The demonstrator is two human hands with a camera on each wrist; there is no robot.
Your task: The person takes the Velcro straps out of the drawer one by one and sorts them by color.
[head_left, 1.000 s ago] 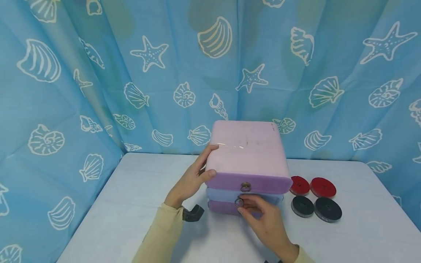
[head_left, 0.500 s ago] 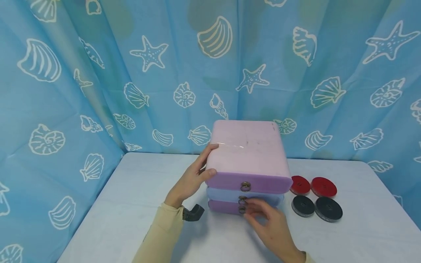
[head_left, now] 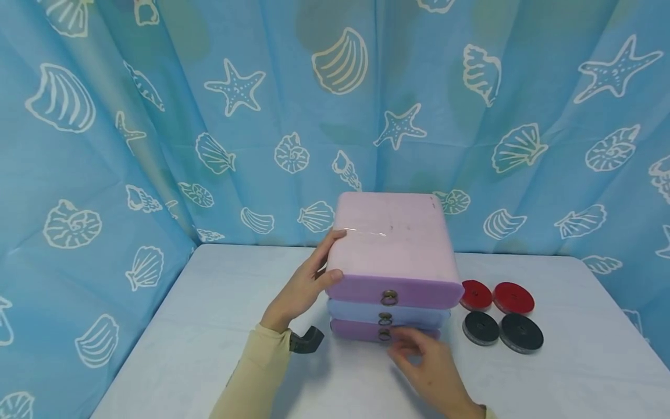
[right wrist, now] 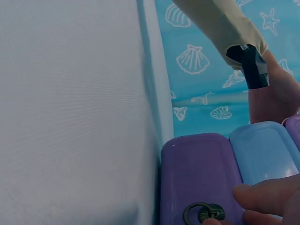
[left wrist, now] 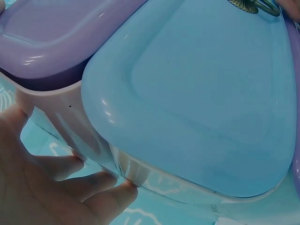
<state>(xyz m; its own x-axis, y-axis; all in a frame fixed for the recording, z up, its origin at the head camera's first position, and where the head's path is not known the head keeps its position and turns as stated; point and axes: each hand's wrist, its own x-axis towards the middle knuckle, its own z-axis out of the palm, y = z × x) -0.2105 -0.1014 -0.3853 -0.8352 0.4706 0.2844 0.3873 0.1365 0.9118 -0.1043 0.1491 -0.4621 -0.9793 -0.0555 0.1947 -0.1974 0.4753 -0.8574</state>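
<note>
A pink cabinet with three stacked drawers stands mid-table. Its top drawer is purple, the middle one light blue, the bottom one purple; each shows a brass ring. My left hand presses against the cabinet's left side, thumb at the front corner; the left wrist view shows its fingers lying straight along the casing. My right hand hovers at the bottom drawer's ring, fingers loosely curled. In the right wrist view the ring hangs free beside my fingertips.
Two red discs and two black discs lie on the white table just right of the cabinet. A blue seashell curtain closes off the back and both sides.
My right hand let go of the middle drawer's ring and dropped to the bottom drawer's ring. The left hand and cabinet stayed put.
</note>
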